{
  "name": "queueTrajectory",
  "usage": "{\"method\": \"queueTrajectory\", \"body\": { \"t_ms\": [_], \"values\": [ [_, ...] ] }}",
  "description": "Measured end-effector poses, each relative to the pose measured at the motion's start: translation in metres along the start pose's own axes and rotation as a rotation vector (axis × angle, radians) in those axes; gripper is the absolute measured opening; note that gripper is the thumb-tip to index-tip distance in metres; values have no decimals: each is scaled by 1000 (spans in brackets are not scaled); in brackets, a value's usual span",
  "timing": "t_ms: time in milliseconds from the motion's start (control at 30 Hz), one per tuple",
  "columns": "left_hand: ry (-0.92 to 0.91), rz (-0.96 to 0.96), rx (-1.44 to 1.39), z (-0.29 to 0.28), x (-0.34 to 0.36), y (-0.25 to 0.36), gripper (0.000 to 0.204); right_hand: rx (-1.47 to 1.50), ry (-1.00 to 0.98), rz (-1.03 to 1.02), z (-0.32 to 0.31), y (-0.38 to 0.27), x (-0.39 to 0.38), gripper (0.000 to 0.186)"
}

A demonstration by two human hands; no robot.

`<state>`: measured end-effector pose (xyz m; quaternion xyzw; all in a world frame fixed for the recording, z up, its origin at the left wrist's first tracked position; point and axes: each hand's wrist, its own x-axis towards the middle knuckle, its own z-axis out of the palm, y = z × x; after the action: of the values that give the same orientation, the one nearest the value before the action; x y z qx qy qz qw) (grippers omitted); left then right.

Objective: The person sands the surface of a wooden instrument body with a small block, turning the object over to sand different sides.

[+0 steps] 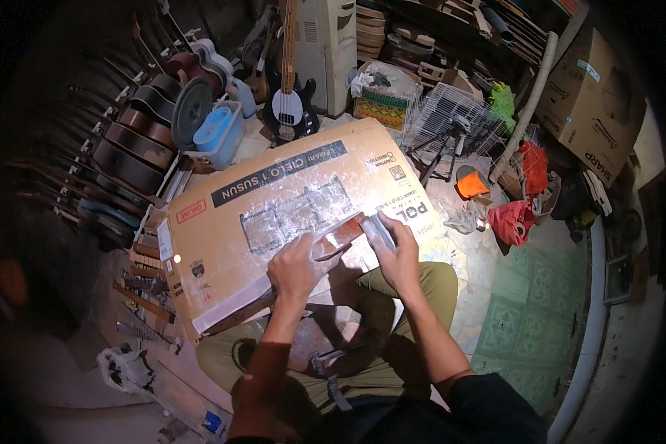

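Over a large printed cardboard sheet [281, 174], my left hand [292, 266] is closed round one end of a reddish-brown, glossy wooden piece [338, 237] with pale edges. My right hand [399, 259] grips a grey, oblong block [379, 233] at the right end of the wood, where the two appear to touch. The cardboard has dusty white patches and a pale strip along its near edge. Below my hands are my crossed legs in olive trousers and a dusty brown object in my lap, partly hidden by my arms.
Guitars [126, 148] crowd the left, beside plastic tubs [218, 133]. A black-and-white bass [288, 111] stands beyond the cardboard. To the right are a wire cage [444, 118], red bags [512, 226], a large box [592, 103] and a pipe [540, 81]. Wood pieces [148, 296] lie at left.
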<state>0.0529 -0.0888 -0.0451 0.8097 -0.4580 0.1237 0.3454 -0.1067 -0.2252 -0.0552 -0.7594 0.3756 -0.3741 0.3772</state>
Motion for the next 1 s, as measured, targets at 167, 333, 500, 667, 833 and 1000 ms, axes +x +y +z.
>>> {"method": "queueTrajectory", "body": {
  "t_ms": [167,333,500,667,833,1000],
  "values": [
    [5,-5,-40,8,-5,-1,33,359,-152,304,1,4,38,43],
    [-48,2,-49,3,-10,8,37,86,-86,209,-1,2,39,41],
    [-53,-7,8,-7,-7,4,39,-14,32,-57,4,4,1,41],
    [-3,-10,-42,8,-7,5,50,360,-194,546,-3,-14,53,44],
    [-5,-15,-44,7,-13,3,49,-129,156,-173,11,28,22,43],
    [-48,-33,-50,3,-9,4,49,137,-20,46,13,50,14,41]
  ]
}}
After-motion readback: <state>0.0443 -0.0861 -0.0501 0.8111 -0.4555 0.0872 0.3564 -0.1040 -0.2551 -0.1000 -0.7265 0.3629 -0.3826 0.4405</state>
